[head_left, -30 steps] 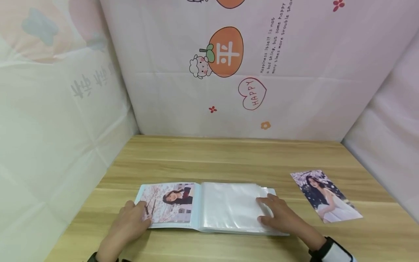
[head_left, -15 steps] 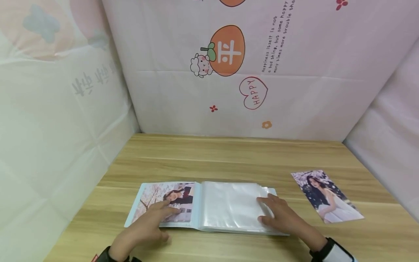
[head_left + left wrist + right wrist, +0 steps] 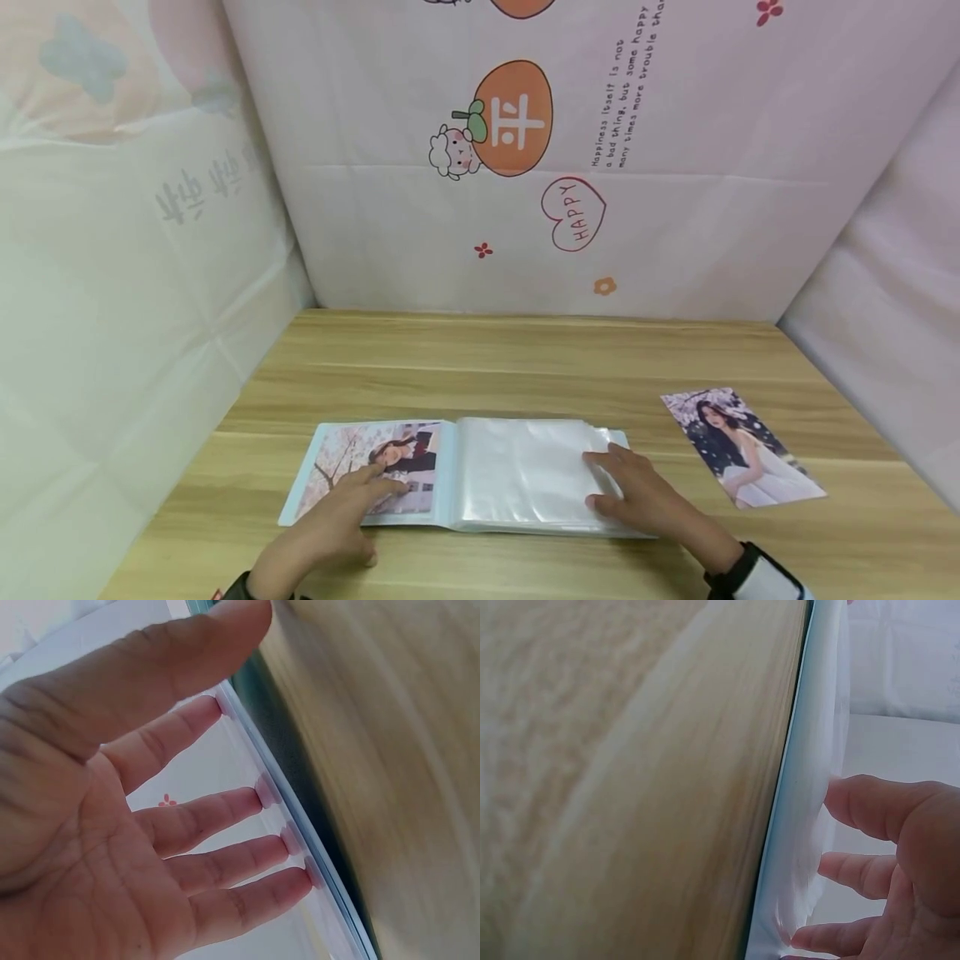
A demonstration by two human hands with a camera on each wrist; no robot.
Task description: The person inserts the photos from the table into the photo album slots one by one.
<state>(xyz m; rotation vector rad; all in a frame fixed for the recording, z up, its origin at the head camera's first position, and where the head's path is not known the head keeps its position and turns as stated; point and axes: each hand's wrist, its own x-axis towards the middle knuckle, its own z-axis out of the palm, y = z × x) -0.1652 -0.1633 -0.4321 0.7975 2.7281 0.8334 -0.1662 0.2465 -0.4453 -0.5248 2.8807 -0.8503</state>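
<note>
A light-blue photo album [image 3: 446, 483] lies spread flat on the wooden table. Its left side holds a photo [image 3: 337, 454] of a person among blossoms, turned sideways. Clear plastic sleeves [image 3: 525, 471], with no picture visible in them, make up the right side. My left hand [image 3: 330, 525] reaches over the lower part of that photo; the left wrist view shows its fingertips [image 3: 251, 799] pressing the page with fingers nearly straight and the thumb off it. On the right edge of the sleeves my right hand [image 3: 637, 496] rests its spread fingertips [image 3: 838, 795].
A loose photo [image 3: 742, 450] of a person in a white dress lies at an angle on the table, right of the album. Printed cloth [image 3: 405, 242] hangs behind the table and along both sides. The wooden tabletop [image 3: 480, 350] extends behind the album.
My left hand has let go of the album's left edge and moved right onto the photo, uncovering that edge. My right hand has stayed on the sleeves.
</note>
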